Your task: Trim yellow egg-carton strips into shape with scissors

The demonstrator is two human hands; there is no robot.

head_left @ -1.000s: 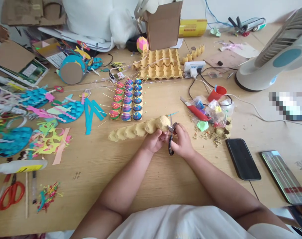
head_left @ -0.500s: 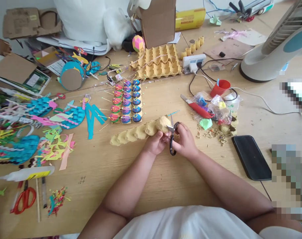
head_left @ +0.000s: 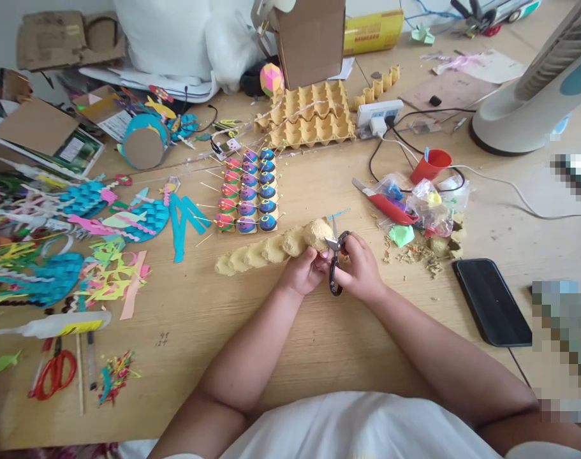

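My left hand [head_left: 303, 270] grips the right end of a strip of egg carton cups [head_left: 266, 250], which stretches away to the left. The thumb presses on the last cup from below. In my right hand [head_left: 361, 268] is a pair of black-handled scissors [head_left: 336, 268], its blades parted at the edge of that end cup. Fingers of my right hand go through the handles. Beyond the strip stand three rows of painted egg-cup figures [head_left: 247, 195] with thin sticks poking out at the sides.
Carton trays [head_left: 314, 118] and a power strip [head_left: 380, 113] lie at the back. To the right are a red cup [head_left: 430, 167], a red-handled knife [head_left: 390, 210], carton scraps [head_left: 421, 255] and a phone [head_left: 492, 303]. Paper crafts [head_left: 55, 277], a glue bottle [head_left: 63, 324] and red scissors [head_left: 55, 375] lie left.
The whole view has shifted slightly, with things appearing a little further right. Both hands keep hold of the strip and scissors, and the blades stay at the end cup.
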